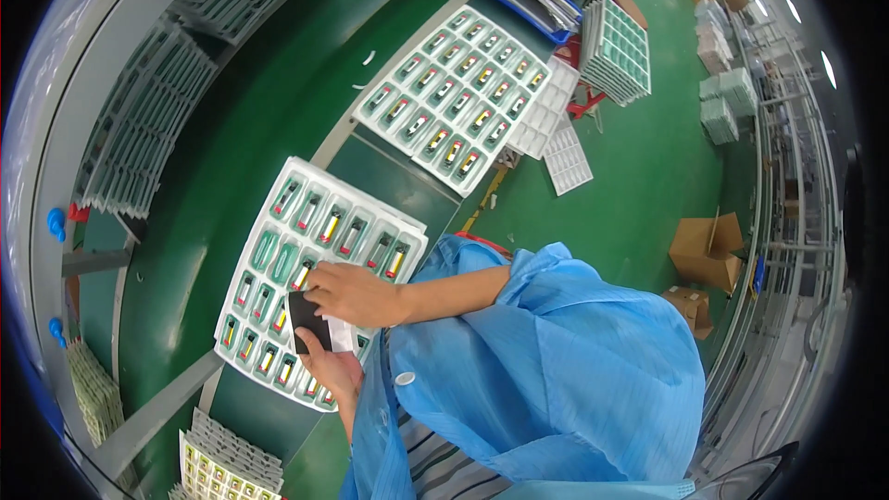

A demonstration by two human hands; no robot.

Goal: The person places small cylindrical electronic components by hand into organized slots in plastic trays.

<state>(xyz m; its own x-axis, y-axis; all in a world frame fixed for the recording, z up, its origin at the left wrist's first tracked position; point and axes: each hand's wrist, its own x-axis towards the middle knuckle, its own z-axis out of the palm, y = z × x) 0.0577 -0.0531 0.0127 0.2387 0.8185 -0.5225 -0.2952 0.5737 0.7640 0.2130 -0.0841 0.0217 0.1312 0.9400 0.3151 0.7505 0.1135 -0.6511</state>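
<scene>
My left hand grips a small black sheet with a white backing, its thumb lying on the black face. My right hand reaches across from above, its bent fingers closed together at the sheet's upper edge; whatever sits between those fingertips is hidden. Both hands are over a white molded tray on the green bench. Its pockets hold small elongated parts coloured black, white, yellow and red. A few pockets in its left part hold no such part. My hands cover some of the pockets.
Farther along the bench lies a second filled tray, with a blue bin of flat sheets beyond it. Stacked trays stand behind at right. Tray stacks fill a rack at left. Cardboard boxes sit on the green floor.
</scene>
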